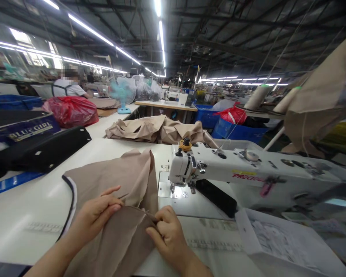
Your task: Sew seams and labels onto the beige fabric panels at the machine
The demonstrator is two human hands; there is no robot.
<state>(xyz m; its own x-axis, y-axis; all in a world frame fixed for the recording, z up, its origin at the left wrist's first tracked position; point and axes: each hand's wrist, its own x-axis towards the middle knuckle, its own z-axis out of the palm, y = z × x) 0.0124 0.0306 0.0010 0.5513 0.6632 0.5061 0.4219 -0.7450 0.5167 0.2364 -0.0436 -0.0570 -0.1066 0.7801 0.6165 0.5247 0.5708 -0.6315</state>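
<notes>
Table: the white sewing table [23, 207] lies under your work, at left.
Left hand: your left hand [95, 209] pinches the beige fabric panel [127, 181], which lies near you on the table, its edge bound in dark trim [73, 207].
Right hand: your right hand [167, 234] grips the same panel, just apart from your left.
Right: the sewing machine [219, 161] stands just beyond.
</notes>
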